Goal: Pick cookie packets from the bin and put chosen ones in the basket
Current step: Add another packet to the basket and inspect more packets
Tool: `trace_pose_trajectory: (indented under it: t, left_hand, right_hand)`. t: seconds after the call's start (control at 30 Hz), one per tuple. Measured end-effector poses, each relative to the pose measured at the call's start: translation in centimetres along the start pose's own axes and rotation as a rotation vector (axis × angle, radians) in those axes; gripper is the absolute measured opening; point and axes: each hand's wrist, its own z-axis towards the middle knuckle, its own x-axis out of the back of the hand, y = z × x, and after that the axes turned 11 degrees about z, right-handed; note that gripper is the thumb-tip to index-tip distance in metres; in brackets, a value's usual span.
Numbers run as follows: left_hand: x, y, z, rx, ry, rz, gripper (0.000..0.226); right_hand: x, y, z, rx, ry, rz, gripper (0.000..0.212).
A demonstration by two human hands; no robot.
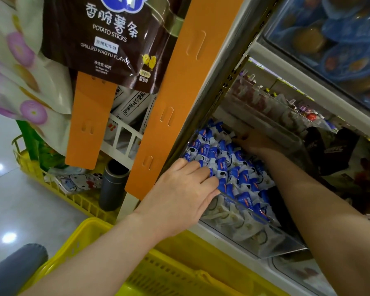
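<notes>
Cookie packets (233, 167) heaped in clear bin (282, 248); yellow basket (179, 274) just below.
Left hand (184, 195) lay flat on the front packets, fingers straight, holding none. Right hand (257, 143) reached to the bin's back, grip unreadable from where I stood.

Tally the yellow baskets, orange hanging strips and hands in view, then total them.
Yellow baskets: 2
Orange hanging strips: 2
Hands: 2
Total: 6
</notes>
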Motion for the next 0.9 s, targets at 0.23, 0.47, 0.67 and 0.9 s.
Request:
trace_pose_trajectory:
  t: [0.23, 0.47, 0.67, 0.9]
  left_hand:
    - [0.2, 0.0, -0.1, -0.012, -0.032, 0.014, 0.030]
    - [1.7, 1.0, -0.4, 0.111, -0.175, -0.152, 0.031]
    - [4.4, 3.9, -0.9, 0.551, 0.017, -0.800, 0.039]
    - [6.3, 6.2, -3.5, 0.718, -0.079, -1.144, 0.019]
  right_hand:
    - [0.1, -1.8, -1.8, 0.099, 0.358, 0.085, 0.026]
    - [1.7, -4.0, -10.4, 0.420, 0.545, 0.172, 0.025]
    - [1.5, -4.5, -20.6, 0.715, 0.513, 0.430, 0.004]
    - [-2.3, -2.9, -27.7, 0.515, 0.055, 0.746, 0.005]
